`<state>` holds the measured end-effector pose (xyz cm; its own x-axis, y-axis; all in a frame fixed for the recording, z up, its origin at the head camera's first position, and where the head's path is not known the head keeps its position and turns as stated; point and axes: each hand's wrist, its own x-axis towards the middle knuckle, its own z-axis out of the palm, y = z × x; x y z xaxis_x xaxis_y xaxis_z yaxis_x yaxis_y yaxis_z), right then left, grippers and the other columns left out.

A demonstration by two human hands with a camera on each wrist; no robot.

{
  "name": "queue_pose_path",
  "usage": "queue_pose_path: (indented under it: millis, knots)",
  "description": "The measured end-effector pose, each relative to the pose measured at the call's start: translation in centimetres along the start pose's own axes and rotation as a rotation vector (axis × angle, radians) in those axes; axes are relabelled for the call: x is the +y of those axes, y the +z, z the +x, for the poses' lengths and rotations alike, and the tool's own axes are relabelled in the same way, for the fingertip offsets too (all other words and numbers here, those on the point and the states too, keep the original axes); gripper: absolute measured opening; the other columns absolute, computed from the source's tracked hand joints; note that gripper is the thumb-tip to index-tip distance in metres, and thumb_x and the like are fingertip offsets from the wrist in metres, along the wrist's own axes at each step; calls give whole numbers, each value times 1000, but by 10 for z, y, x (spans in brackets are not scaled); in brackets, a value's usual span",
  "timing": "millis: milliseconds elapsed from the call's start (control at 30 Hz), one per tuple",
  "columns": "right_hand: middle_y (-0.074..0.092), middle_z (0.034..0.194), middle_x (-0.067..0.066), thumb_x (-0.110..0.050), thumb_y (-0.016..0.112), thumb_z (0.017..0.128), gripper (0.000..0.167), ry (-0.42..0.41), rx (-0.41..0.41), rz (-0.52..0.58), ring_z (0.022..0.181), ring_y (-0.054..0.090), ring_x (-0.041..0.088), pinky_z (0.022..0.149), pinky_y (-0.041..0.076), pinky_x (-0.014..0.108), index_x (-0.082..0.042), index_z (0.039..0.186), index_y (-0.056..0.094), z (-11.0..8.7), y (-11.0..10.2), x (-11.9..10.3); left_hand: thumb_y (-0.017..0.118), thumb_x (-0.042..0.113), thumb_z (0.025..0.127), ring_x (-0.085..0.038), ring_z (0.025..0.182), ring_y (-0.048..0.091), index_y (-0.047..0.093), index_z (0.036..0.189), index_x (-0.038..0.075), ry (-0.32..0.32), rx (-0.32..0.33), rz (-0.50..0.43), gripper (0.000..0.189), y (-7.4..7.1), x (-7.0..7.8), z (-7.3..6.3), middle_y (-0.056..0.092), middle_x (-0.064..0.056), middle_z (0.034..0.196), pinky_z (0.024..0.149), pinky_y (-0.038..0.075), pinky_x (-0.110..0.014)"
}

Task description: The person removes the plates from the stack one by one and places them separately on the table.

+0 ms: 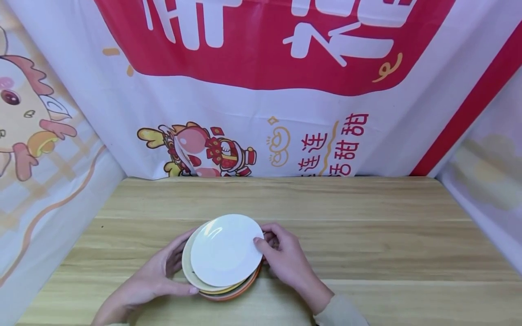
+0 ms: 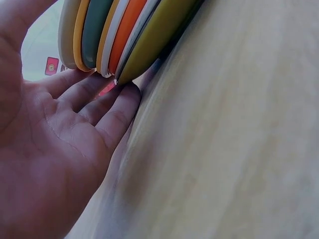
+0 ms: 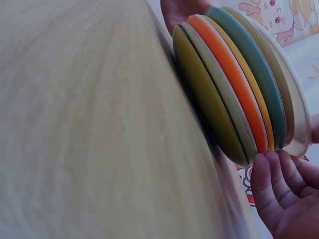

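Note:
A white plate (image 1: 226, 253) lies on top of a stack of coloured plates, shifted to the right of the cream plate (image 1: 186, 262) beneath it. My right hand (image 1: 287, 258) pinches the white plate's right edge, thumb on top, while its other fingertips touch the stack's side in the right wrist view. On the left, my left hand (image 1: 151, 277) holds the stack, thumb at the near rim and fingers around the side. Lower down show a teal plate (image 3: 251, 59), an orange plate (image 3: 229, 84) and, at the bottom, an olive plate (image 3: 207, 97).
The stack stands on a wood-grain table (image 1: 387, 253) near its front middle. A white and red printed cloth (image 1: 261, 104) hangs along the back edge, with more printed cloth at the left (image 1: 53, 149) and right sides.

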<state>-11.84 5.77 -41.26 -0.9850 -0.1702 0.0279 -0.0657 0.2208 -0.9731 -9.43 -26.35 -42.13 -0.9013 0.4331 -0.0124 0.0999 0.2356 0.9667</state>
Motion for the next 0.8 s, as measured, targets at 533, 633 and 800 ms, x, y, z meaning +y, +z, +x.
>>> queue_pose_path:
  millis: [533,633,800]
  knots:
    - [66,92,7,-21,71,102,32,142,-1,142,64,59,16,58,56,26,-4,129,70,14,-7,-10,90,8,84,9,146,45,27,170,23,-25,-17,-5,108,-1,2,-3,31,-13,176,116,38,-8]
    - [68,92,5,-21,72,102,32,182,-5,165,64,60,16,59,56,25,-4,129,70,17,-7,-10,90,9,84,10,146,44,27,171,24,-34,-16,-6,109,0,3,-3,30,-12,176,116,38,-8]
    - [68,92,5,-21,72,102,31,209,-9,186,65,62,17,63,57,27,-5,128,70,19,-9,-10,91,9,84,11,146,43,27,171,25,-39,-12,-4,109,0,2,-3,30,-12,177,117,37,-8]
